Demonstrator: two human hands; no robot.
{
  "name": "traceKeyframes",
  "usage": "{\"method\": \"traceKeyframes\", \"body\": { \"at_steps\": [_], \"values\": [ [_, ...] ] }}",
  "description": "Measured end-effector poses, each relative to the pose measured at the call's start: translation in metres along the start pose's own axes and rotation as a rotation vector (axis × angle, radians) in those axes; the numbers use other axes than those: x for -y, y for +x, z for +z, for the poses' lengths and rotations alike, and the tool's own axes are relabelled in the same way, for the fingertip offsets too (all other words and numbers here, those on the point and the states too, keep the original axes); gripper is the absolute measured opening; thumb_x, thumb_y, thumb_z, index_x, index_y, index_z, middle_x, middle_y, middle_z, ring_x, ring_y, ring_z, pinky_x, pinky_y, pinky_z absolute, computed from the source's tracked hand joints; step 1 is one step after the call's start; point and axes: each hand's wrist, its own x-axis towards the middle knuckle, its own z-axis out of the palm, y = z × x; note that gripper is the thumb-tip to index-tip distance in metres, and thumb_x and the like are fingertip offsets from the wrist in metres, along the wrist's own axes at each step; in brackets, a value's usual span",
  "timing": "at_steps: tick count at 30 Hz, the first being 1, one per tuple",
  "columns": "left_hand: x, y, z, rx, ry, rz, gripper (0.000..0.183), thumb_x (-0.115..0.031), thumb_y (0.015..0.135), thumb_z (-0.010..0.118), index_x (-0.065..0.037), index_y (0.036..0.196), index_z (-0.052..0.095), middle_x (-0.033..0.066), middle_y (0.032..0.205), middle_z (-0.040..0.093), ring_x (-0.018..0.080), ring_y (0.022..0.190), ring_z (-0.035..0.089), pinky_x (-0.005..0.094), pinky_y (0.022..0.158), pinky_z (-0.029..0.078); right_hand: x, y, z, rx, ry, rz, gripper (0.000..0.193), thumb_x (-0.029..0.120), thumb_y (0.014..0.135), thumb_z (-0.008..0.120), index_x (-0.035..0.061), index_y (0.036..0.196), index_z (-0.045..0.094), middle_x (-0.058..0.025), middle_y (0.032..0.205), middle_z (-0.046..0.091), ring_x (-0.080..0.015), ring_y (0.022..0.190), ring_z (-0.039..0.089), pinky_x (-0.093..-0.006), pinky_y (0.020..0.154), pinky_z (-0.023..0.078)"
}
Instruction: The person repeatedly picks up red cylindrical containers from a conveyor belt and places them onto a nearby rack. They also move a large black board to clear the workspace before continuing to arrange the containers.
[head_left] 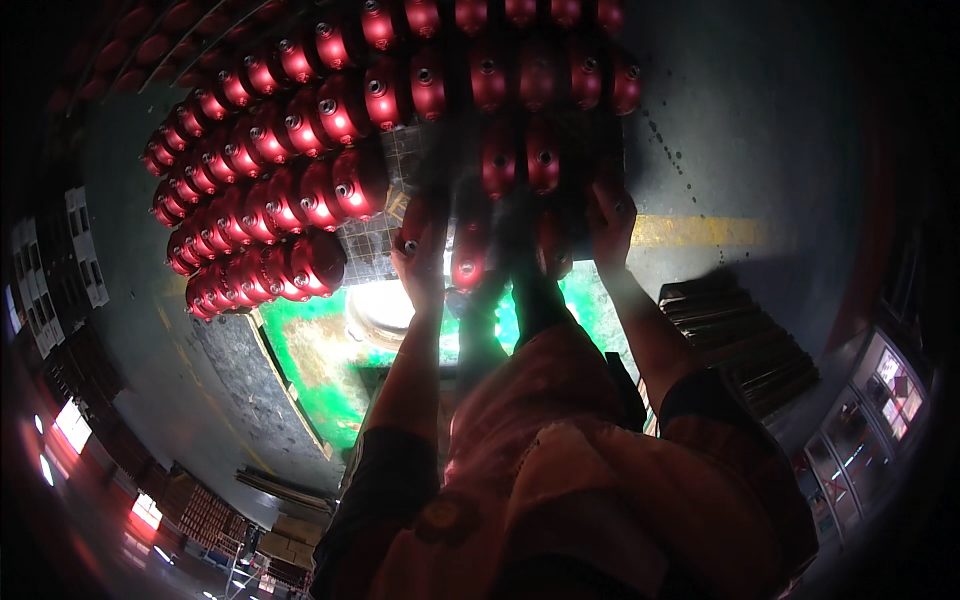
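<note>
Glossy red metal tanks [341,110], rounded with a small ringed neck, lie side by side in several rows. My left hand [422,262] is curled against the side of a red tank [412,228] at the near end of the rows. Right of it lie another tank [467,257] and a shadowed one [553,245]. My right hand [611,222] is at the right end, its fingers bent inward around something dark that I cannot make out. Two more tanks [543,158] lie just beyond, between my hands. Deep shadow hides much of the space between them.
A grid-marked surface [368,247] shows between the tanks. Near my legs are a bright round object [383,310] and a green-stained board [325,350]. Stacked dark strips [738,335] lie to the right, below a yellow floor line [700,231]. Glazed doors [868,430] stand lower right.
</note>
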Motion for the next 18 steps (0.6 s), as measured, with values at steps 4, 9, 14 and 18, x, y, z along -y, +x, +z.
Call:
{"method": "traceKeyframes", "body": {
  "at_steps": [4,9,14,18],
  "values": [
    [-0.025,0.005,-0.01,-0.069,0.034,-0.112,0.038,-0.009,0.081,0.073,-0.019,0.117,0.071,0.0171,0.138,0.047,0.0351,0.121,0.05,0.0431,0.102,0.04,0.047,0.008,-0.019,-0.063,-0.113,-0.044,0.056,0.012,0.079,0.068,0.0263,0.133,0.06,-0.0216,0.146,0.037,-0.0419,0.131,0.039,-0.0485,0.11,0.035],
    [-0.086,0.053,0.024,0.083,-0.078,0.362,0.048,-0.014,0.078,0.072,-0.026,0.124,0.066,0.0189,0.145,0.039,0.0396,0.127,0.044,0.0445,0.106,0.039,0.104,0.042,0.009,0.13,-0.116,-0.086,0.06,0.014,0.082,0.065,0.0273,0.139,0.053,-0.0253,0.148,0.031,-0.0488,0.132,0.034,-0.0539,0.11,0.032],
    [-0.116,0.086,0.086,0.173,0.056,0.294,0.054,-0.024,0.082,0.069,-0.033,0.133,0.056,0.0197,0.149,0.031,0.044,0.123,0.047,0.0477,0.103,0.043,0.104,0.076,0.066,0.128,-0.061,-0.089,0.061,0.017,0.084,0.065,0.0301,0.141,0.048,-0.0274,0.15,0.025,-0.0537,0.13,0.034,-0.055,0.109,0.033],
    [-0.108,0.088,0.095,0.184,0.037,0.128,0.048,-0.028,0.084,0.07,-0.033,0.131,0.058,0.0195,0.15,0.031,0.0445,0.119,0.049,0.0488,0.099,0.046,0.102,0.074,0.073,0.193,-0.101,0.13,0.058,0.015,0.083,0.065,0.0289,0.138,0.051,-0.0265,0.147,0.031,-0.0505,0.128,0.04,-0.0528,0.106,0.04]
  ]
}}
